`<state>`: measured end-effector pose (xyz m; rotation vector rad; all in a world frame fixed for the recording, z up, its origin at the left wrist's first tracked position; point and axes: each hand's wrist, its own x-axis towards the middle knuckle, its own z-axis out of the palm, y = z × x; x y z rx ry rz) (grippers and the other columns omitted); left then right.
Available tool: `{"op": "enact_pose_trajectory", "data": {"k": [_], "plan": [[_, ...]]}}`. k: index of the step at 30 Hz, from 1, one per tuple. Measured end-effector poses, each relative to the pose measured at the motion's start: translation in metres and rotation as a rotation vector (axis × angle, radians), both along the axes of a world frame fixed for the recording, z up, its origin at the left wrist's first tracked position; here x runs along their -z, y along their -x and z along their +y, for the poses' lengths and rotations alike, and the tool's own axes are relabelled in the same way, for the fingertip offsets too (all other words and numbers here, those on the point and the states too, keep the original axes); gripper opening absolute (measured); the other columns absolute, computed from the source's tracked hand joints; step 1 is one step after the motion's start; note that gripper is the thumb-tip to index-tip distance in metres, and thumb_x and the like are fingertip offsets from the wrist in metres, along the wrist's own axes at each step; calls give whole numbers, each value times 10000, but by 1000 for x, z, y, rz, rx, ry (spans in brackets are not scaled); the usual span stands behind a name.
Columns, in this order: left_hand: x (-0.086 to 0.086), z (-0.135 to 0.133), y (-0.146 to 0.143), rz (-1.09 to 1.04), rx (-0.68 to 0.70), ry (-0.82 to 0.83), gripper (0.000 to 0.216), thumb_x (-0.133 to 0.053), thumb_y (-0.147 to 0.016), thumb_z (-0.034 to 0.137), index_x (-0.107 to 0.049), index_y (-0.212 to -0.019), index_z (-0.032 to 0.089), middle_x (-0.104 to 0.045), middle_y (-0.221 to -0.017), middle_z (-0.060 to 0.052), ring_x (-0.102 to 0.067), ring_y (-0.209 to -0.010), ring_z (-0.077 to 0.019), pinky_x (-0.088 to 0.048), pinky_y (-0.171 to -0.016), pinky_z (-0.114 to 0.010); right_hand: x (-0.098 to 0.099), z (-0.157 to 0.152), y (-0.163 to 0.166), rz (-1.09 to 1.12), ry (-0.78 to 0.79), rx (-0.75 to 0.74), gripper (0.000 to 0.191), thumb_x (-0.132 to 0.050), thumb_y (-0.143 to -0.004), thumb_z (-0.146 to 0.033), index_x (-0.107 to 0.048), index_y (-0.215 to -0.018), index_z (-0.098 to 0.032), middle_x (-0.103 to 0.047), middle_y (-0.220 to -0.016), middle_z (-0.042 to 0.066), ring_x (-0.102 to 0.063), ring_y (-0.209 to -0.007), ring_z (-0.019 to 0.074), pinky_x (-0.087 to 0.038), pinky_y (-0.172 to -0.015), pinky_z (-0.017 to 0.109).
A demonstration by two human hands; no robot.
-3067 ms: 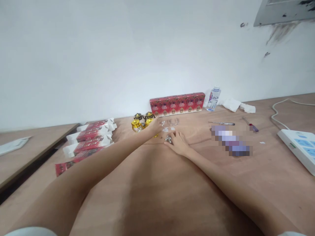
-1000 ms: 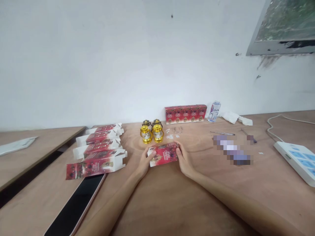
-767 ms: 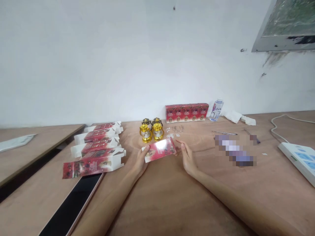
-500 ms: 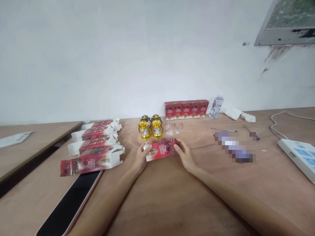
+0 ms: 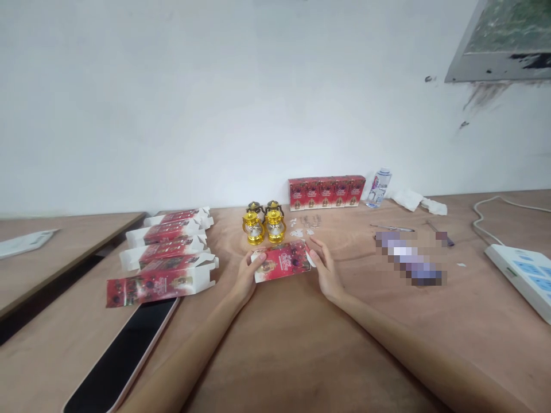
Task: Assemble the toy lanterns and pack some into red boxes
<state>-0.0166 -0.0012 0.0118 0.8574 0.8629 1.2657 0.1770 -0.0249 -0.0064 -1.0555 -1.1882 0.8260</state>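
A red printed carton (image 5: 282,262) lies tilted in front of me, its printed face up. My left hand (image 5: 247,274) is closed on its left end, thumb on top and fingers underneath. At the other end, a white flap (image 5: 310,259) sticks out beside my right hand (image 5: 326,272). The fingers of that hand are apart and partly stretched, with the thumb close against the flap. Just beyond the carton stand two gold lanterns (image 5: 275,227) with two dark bronze lanterns (image 5: 255,207) behind them.
Several opened red cartons (image 5: 166,249) lie at left above a phone (image 5: 124,350). A row of red boxes (image 5: 326,193) and a bottle (image 5: 379,188) stand by the wall. Small white pieces (image 5: 297,233) lie near the lanterns. A power strip (image 5: 523,275) sits at right.
My right thumb has moved off the carton's printed face and its fingers have spread. A white flap now shows at the carton's right end. My left hand keeps its hold.
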Motion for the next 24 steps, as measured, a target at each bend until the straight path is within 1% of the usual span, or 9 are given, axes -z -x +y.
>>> {"op": "enact_pose_trajectory", "data": {"k": [6, 8, 10, 13, 15, 18, 19, 22, 24], "plan": [[2, 1, 2, 0, -1, 22, 580, -803, -555, 394, -600, -1011, 97, -728, -811, -90, -699, -745, -262, -544, -697, -344, 6, 5, -3, -53, -99, 225, 383, -301, -932, -417, -498, -1200, -226, -564, -1220, 83, -504, -1160, 193, -379, -996, 397], [1, 0, 2, -2, 7, 28, 581, -801, -561, 381, -602, -1028, 98, -728, -802, -87, -700, -740, -261, -545, -695, -345, 6, 3, -5, -152, -190, 232, 329, -312, -932, -354, -567, -1103, -239, -558, -1183, 75, -500, -1149, 188, -373, -993, 389], [1, 1, 2, -7, 5, 31, 578, -799, -564, 370, -603, -1036, 101, -729, -792, -83, -700, -737, -260, -546, -696, -347, 4, -1, -6, -233, -268, 192, 309, -331, -924, -305, -633, -929, -238, -532, -1154, 69, -493, -1140, 190, -371, -984, 376], [1, 1, 2, -21, -16, 26, 564, -792, -562, 383, -609, -1016, 102, -729, -787, -78, -700, -744, -259, -548, -701, -343, 1, -6, -5, -280, -311, 143, 253, -401, -892, -289, -625, -800, -214, -485, -1114, 75, -488, -1112, 200, -387, -946, 360], [1, 1, 2, -27, -27, 23, 548, -782, -567, 396, -611, -999, 105, -729, -794, -76, -699, -751, -257, -547, -707, -341, -1, -8, -4, -285, -308, 165, 208, -465, -858, -302, -576, -718, -196, -474, -1053, 76, -497, -1061, 206, -401, -913, 355], [1, 2, 2, -24, -33, 25, 526, -783, -566, 382, -607, -981, 111, -727, -802, -74, -698, -754, -258, -545, -721, -346, 1, -5, -3, -284, -248, 195, 300, -544, -802, -317, -446, -550, -188, -461, -993, 68, -502, -993, 208, -405, -895, 356], [1, 2, 2, -22, -35, 19, 521, -786, -563, 378, -605, -973, 113, -726, -801, -73, -697, -754, -258, -544, -724, -348, 2, -3, -2, -282, -215, 186, 295, -567, -781, -313, -447, -542, -186, -458, -1009, 69, -496, -1004, 212, -402, -903, 359], [1, 1, 2, -21, -39, -28, 502, -795, -560, 367, -590, -954, 131, -720, -796, -60, -694, -745, -244, -546, -718, -339, 7, 3, -2, -236, -116, 136, 105, -607, -728, -295, -601, -691, -197, -435, -1125, 74, -462, -1100, 229, -383, -953, 374], [1, 0, 1, -23, -26, -60, 481, -797, -570, 355, -578, -945, 148, -716, -813, -50, -692, -742, -225, -547, -713, -324, 10, 6, -2, -176, -68, 95, 112, -617, -715, -304, -657, -767, -213, -440, -1140, 69, -462, -1118, 229, -368, -983, 377]]}}
